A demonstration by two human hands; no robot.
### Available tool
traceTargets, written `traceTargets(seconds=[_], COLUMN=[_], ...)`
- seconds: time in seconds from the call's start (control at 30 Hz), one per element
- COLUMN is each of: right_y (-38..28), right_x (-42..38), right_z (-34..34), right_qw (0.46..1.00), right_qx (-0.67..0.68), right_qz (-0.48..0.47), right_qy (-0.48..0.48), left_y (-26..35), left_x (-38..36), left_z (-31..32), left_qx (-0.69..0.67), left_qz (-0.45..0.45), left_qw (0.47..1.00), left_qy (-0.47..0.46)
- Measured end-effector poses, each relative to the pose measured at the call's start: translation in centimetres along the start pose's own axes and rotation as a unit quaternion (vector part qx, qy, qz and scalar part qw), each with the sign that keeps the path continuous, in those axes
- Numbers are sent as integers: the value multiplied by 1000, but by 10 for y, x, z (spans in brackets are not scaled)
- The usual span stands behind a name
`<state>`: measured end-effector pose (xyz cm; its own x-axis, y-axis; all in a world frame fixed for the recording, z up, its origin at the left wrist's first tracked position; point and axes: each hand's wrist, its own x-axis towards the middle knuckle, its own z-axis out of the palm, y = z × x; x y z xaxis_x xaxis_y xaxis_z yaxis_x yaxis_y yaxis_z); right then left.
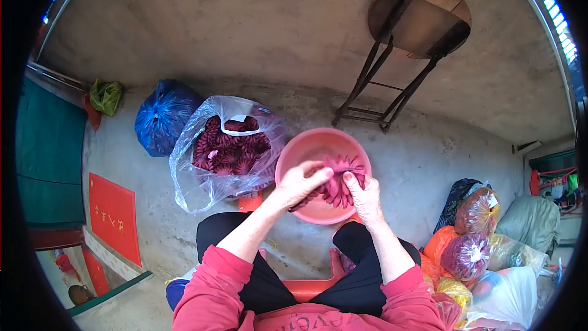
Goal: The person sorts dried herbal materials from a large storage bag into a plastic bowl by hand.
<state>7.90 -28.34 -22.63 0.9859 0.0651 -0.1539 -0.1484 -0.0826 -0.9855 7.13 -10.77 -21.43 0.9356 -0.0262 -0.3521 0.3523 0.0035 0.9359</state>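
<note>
Both hands are over a pink plastic basin (286,152) between my knees. My left hand (304,182) is closed, thumb and fingers pinching a pink-red fringed piece (338,194) with petal-like points. From the other side my right hand (365,196) grips the same piece, its thumb pressed against it. The material and exact kind of this piece cannot be made out. Left of the basin stands an open clear plastic bag (184,165), filled with similar dark red fringed pieces (236,147).
A tied blue bag (164,116) sits beyond the clear bag. A folding round stool (419,18) leans against the wall. Several stuffed bags (468,257) are piled at the right. On the left lies a red board (114,220). I sit on a red stool (306,288).
</note>
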Motion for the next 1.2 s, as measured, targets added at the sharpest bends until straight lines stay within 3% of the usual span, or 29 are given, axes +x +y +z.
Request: traceTargets(seconds=[0.07,0.1,0.27,0.33,0.4,0.43,0.57,0.6,0.73,0.83,0.9,0.93,1.07,1.2], right_y=[8,8,1,-8,-15,-14,-10,-9,-7,8,18,15,0,1], right_x=[0,0,1,-2,-5,-6,-15,-16,-17,-14,-12,-14,-19,-9], right_z=[0,-1,-4,-5,-7,-9,-17,-15,-6,-6,-6,-3,7,-4], right_qw=[998,998,986,969,945,945,992,992,994,988,977,977,966,968], right_qx=[-65,-65,-138,-217,-296,-296,-55,-53,-33,-103,-173,-172,-259,-230], right_qz=[-5,-5,60,83,106,108,73,74,67,75,85,86,-17,-53], right_qy=[-18,-16,-66,-79,-90,-89,-84,-82,-83,-82,-89,-90,6,89], left_y=[-14,-19,-38,-42,-46,-48,-49,-44,-13,-8,-7,-9,-24,-14], left_x=[1,2,5,4,4,4,8,7,-6,-8,-15,-17,-21,-23], left_z=[9,10,8,3,-4,-8,-25,-25,-20,-18,-11,-9,-6,-18], left_qx=[-115,-115,-70,126,315,315,430,432,212,184,78,79,-131,-104], left_qz=[-68,-68,39,85,130,130,132,132,43,64,-80,-82,-132,-167], left_qw=[986,985,993,988,939,939,890,889,976,979,969,969,948,939], left_qy=[-104,-105,-86,-16,53,51,77,75,21,-59,-220,-219,-259,-282])
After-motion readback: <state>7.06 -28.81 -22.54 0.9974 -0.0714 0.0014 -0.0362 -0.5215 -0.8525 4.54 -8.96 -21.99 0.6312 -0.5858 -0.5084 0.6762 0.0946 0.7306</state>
